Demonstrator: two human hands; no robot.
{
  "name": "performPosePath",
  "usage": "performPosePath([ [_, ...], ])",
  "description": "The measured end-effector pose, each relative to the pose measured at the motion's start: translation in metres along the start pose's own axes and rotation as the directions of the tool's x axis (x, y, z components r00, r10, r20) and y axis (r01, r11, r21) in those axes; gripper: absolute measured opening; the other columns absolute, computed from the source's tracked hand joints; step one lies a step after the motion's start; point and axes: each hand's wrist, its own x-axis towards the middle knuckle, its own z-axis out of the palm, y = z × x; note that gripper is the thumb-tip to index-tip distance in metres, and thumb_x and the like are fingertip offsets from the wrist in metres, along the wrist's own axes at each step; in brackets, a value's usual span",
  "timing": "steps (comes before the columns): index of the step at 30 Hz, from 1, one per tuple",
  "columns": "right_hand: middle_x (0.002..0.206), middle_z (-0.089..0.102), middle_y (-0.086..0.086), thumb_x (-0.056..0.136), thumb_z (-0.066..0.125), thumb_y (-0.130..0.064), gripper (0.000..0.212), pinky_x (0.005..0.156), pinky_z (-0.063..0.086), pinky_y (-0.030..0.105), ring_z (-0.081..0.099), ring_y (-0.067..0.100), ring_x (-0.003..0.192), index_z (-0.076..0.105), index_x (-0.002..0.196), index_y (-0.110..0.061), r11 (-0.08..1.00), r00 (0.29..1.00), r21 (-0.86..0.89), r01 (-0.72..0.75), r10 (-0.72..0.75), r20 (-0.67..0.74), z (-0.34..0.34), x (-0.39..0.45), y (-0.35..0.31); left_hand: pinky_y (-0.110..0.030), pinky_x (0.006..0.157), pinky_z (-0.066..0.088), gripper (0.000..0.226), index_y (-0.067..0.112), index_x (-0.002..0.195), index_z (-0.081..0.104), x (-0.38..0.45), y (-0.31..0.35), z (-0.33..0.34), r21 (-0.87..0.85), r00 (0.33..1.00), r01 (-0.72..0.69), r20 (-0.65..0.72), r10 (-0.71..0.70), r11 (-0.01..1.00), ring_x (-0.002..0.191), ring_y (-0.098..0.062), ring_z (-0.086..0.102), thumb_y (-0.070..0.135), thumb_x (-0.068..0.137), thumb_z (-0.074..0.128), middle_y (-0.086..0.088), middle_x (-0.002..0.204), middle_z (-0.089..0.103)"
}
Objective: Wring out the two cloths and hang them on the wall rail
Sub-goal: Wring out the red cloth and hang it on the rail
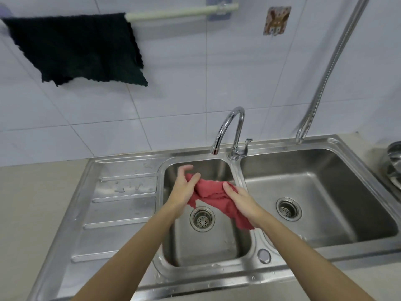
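Above the small left basin of the steel sink (pixel 321 146), I hold the red cloth (pixel 213 195) with my two bare hands. My left hand (pixel 184 190) takes the upper left end of it: the thumb presses on the cloth, while the other fingers are spread apart and half lifted. My right hand (pixel 240 203) is closed on the lower right part, the fingers wrapped around the fabric. The cloth is bunched into a loose roll, and its long axis goes from upper left to lower right, with one end hanging under my right wrist. Below it is the drain (pixel 202 218) of this basin, and the tap (pixel 230 129) bends over the back edge of the sink. A ribbed draining board (pixel 121 205) with water drops makes the left side of the sink, and a bigger basin is on the right. On the white tiled wall (pixel 217 83) behind, the dark cloth (pixel 76 48) already hangs over the left part of the wall rail (pixel 180 12). A metal hose (pixel 329 61) hangs at the right.
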Motion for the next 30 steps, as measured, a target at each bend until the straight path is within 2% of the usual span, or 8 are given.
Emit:
performPosePath([
  [4, 0.087, 0.074, 0.012, 0.094, 0.045, -0.051, 0.046, 0.081, 0.05, 0.04, 0.067, 0.025, 0.08, 0.073, 0.087, -0.016, 0.995, 0.994, -0.081, -0.056, 0.048, -0.096, 0.004, 0.01, 0.001, -0.018, 0.074, 0.048, 0.032, 0.017, 0.113, 0.059, -0.007, -0.016, -0.004, 0.29, 0.812, -0.343, 0.57, 0.126, 0.893, 0.088, -0.007, 0.058, 0.031, 0.086, 0.069, 0.005, 0.102, 0.061],
  [8, 0.099, 0.073, 0.005, 0.095, 0.04, -0.052, 0.042, 0.09, 0.051, 0.033, 0.068, 0.019, 0.094, 0.069, 0.096, -0.022, 0.972, 1.0, -0.236, 0.012, -0.012, 0.0, 0.004, 0.007, -0.003, -0.028, 0.08, 0.044, 0.011, 0.014, 0.094, 0.053, 0.0, -0.014, -0.009, 0.55, 0.75, -0.64, 0.6, 0.278, 0.537, 0.085, -0.015, 0.049, 0.022, 0.091, 0.06, -0.001, 0.096, 0.043],
  [11, 0.108, 0.063, 0.008, 0.09, 0.051, -0.048, 0.037, 0.075, 0.056, 0.028, 0.067, 0.016, 0.09, 0.051, 0.113, -0.019, 0.947, 0.991, -0.293, 0.134, -0.128, 0.042, -0.003, 0.001, -0.006, -0.027, 0.063, 0.052, 0.006, 0.014, 0.097, 0.054, 0.01, 0.003, -0.024, 0.481, 0.775, -0.551, 0.598, 0.205, 0.682, 0.068, -0.007, 0.057, 0.018, 0.094, 0.056, 0.002, 0.087, 0.053],
  [14, 0.113, 0.063, 0.008, 0.076, 0.07, -0.051, 0.07, 0.064, 0.057, 0.031, 0.071, 0.021, 0.079, 0.031, 0.131, -0.033, 0.893, 0.966, -0.371, 0.253, -0.211, 0.151, -0.01, -0.008, -0.009, -0.029, 0.046, 0.048, 0.004, 0.012, 0.096, 0.053, 0.007, 0.012, -0.033, 0.366, 0.734, -0.406, 0.677, 0.06, 0.837, 0.048, -0.008, 0.053, 0.014, 0.098, 0.051, 0.009, 0.064, 0.061],
  [19, 0.123, 0.052, 0.008, 0.09, 0.048, -0.052, 0.07, 0.075, 0.054, 0.041, 0.064, 0.026, 0.097, -0.001, 0.139, -0.042, 0.041, 0.88, -0.896, 0.442, -0.213, 0.425, 0.01, 0.044, -0.012, -0.016, 0.036, 0.023, 0.014, 0.016, 0.103, 0.058, 0.057, -0.012, -0.062, 0.161, 0.68, 0.012, 0.722, -0.126, 0.987, 0.044, -0.007, 0.027, 0.013, 0.101, 0.044, 0.004, 0.065, 0.044],
  [22, 0.111, 0.056, 0.007, 0.095, 0.023, -0.052, 0.045, 0.059, 0.051, 0.039, 0.065, 0.027, 0.087, 0.025, 0.135, -0.031, -0.157, 0.84, -0.879, 0.451, -0.259, 0.477, 0.012, 0.052, -0.012, -0.016, 0.037, 0.023, 0.022, 0.018, 0.12, 0.056, 0.06, -0.016, -0.063, 0.253, 0.665, 0.008, 0.721, -0.194, 0.968, 0.046, -0.009, 0.028, 0.017, 0.101, 0.045, 0.002, 0.067, 0.042],
  [26, 0.091, 0.064, 0.003, 0.098, 0.023, -0.045, 0.041, 0.056, 0.047, 0.035, 0.065, 0.024, 0.076, 0.052, 0.1, -0.016, -0.039, 0.859, -0.906, 0.422, -0.302, 0.413, 0.026, 0.063, -0.011, -0.018, 0.056, 0.034, 0.018, 0.007, 0.11, 0.055, 0.053, -0.009, -0.05, 0.602, 0.747, -0.465, 0.66, -0.077, 0.649, 0.078, -0.018, 0.054, 0.016, 0.099, 0.045, -0.001, 0.087, 0.056],
  [30, 0.074, 0.07, 0.0, 0.1, 0.026, -0.04, 0.042, 0.071, 0.058, 0.041, 0.068, 0.02, 0.067, 0.061, 0.089, -0.02, 0.349, 0.962, -0.926, 0.145, -0.268, 0.049, 0.036, 0.078, -0.002, -0.029, 0.064, 0.037, 0.021, 0.016, 0.107, 0.053, 0.041, -0.012, -0.029, 0.802, 0.864, -0.504, 0.473, 0.174, 0.321, 0.083, -0.024, 0.063, 0.032, 0.101, 0.04, -0.004, 0.102, 0.067],
])
